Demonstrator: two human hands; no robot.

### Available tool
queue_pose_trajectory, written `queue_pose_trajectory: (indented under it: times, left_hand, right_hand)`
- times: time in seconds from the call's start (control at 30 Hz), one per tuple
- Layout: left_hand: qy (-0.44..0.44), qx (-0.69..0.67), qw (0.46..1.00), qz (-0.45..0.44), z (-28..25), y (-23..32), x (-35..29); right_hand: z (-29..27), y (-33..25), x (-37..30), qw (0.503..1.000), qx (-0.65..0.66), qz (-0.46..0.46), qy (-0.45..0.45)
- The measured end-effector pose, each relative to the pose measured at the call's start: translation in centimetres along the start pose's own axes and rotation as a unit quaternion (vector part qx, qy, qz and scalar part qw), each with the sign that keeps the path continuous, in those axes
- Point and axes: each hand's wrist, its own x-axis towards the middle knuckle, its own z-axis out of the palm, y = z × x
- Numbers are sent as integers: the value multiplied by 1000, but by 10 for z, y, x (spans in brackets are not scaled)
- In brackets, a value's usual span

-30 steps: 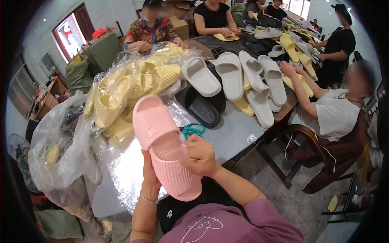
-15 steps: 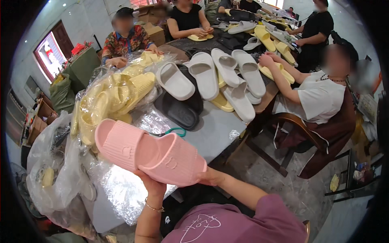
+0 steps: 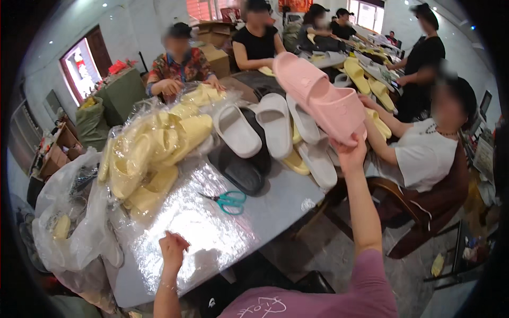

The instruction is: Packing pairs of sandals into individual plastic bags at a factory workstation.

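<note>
A nested pair of pink slides (image 3: pixel 323 95) is held up by the heel end in my right hand (image 3: pixel 350 153), out over the right part of the slipper pile. My left hand (image 3: pixel 172 250) hovers above the shiny plastic film on the near table, fingers curled in, with nothing visible in them. Teal-handled scissors (image 3: pixel 230 202) lie on the film beyond it. White slides (image 3: pixel 274 126), a black slide (image 3: pixel 238 172) and part of a yellow slide (image 3: pixel 297 163) are piled behind the scissors.
Yellow slides in clear plastic (image 3: pixel 154 143) are heaped at the left of the grey table (image 3: pixel 275 212). A clear bag (image 3: pixel 69 222) hangs at its left edge. A person in white (image 3: pixel 429 153) sits close on the right; several others work around the far table.
My right hand has carried the pink slides up, away and to the right. My left hand has let go of them and moved left, and the scissors are now uncovered.
</note>
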Motion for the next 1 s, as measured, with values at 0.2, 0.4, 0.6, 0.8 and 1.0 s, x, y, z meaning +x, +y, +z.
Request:
queue_pose_trajectory:
  times: [0.2, 0.4, 0.6, 0.8, 1.0]
  left_hand:
    - [14, 343, 896, 280, -17, -38, 9]
    - [-159, 397, 895, 129, -13, -67, 10]
    - [-158, 426, 881, 132, 5, -64, 9]
    - [-148, 416, 885, 151, 9, -62, 10]
    - [-150, 429, 880, 140, 4, -56, 3]
  right_hand:
    - [-44, 38, 120, 991, -32, 32, 123]
    - [-9, 7, 79, 953, -256, 111, 116]
    - [44, -34, -7, 865, -370, 160, -298]
    - [36, -9, 10, 800, -290, 278, -446]
    - [99, 91, -86, 743, -494, 63, -447]
